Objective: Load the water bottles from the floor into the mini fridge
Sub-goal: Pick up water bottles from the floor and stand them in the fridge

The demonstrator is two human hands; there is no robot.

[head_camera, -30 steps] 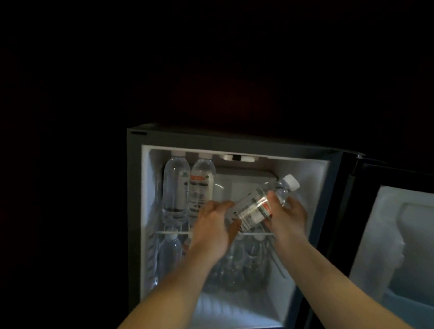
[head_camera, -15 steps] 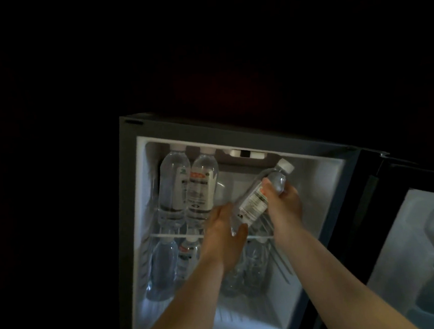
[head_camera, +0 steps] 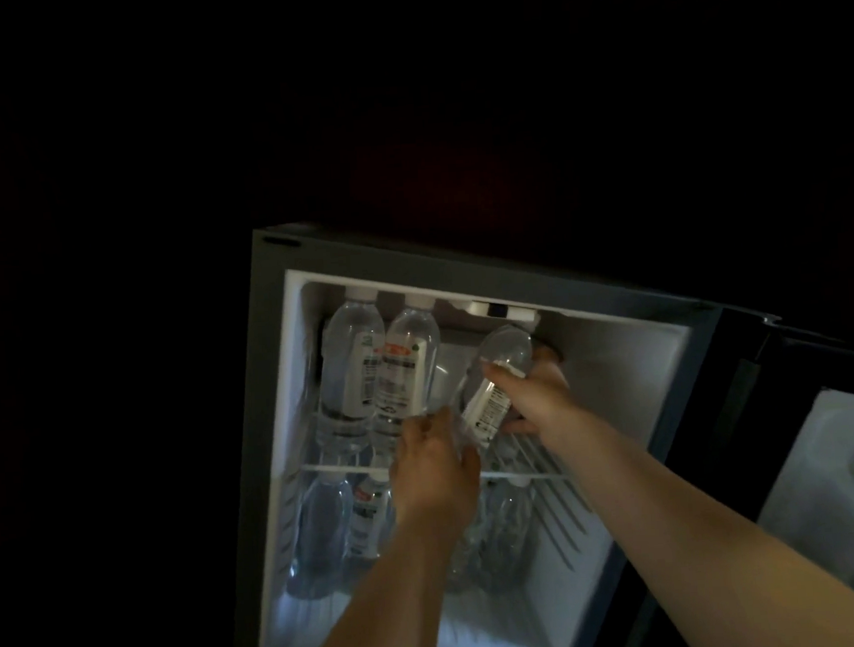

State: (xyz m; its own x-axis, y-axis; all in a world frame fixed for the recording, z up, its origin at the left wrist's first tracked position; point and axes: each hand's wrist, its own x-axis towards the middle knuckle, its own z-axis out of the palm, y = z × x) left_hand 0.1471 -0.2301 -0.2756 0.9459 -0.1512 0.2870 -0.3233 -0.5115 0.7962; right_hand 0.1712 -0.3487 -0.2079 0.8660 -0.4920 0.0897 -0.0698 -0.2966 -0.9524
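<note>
The mini fridge (head_camera: 274, 382) stands open and lit in a dark room. Two clear water bottles (head_camera: 380, 371) stand side by side at the left of its upper wire shelf (head_camera: 534, 474). A third clear water bottle (head_camera: 494, 386) with a white label leans inside the upper compartment, its top up under the fridge ceiling. My right hand (head_camera: 536, 391) grips its middle and my left hand (head_camera: 436, 465) holds its base. Several more bottles (head_camera: 327, 529) stand on the lower level, partly hidden by my arms.
The fridge door (head_camera: 834, 473) hangs open to the right, its white inner liner showing. A small light or control unit (head_camera: 499, 310) sits at the top of the compartment. The right side of the upper shelf holds no bottle. Everything around the fridge is dark.
The held bottle went from tilted in front of the fridge to nearly upright inside the upper compartment. Both hands moved in with it. The view shifted closer to the fridge.
</note>
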